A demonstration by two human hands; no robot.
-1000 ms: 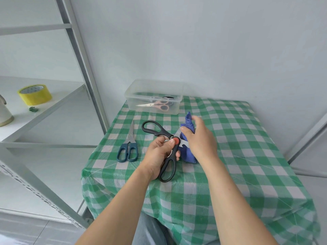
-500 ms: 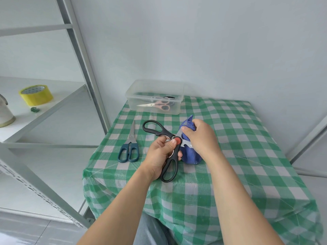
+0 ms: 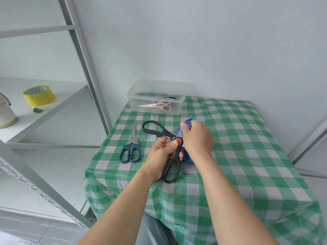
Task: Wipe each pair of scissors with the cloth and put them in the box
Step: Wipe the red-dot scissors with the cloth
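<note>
Left hand (image 3: 161, 152) gripping black scissors (image 3: 166, 147), three pairs

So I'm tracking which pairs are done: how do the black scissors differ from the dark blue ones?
The black scissors are held up in the left hand, handles spread wide; the dark blue scissors lie closed on the tablecloth, untouched. The black pair's blades are wrapped in the blue cloth gripped by the right hand; the blue pair's are bare. Neither is in the box.
</note>
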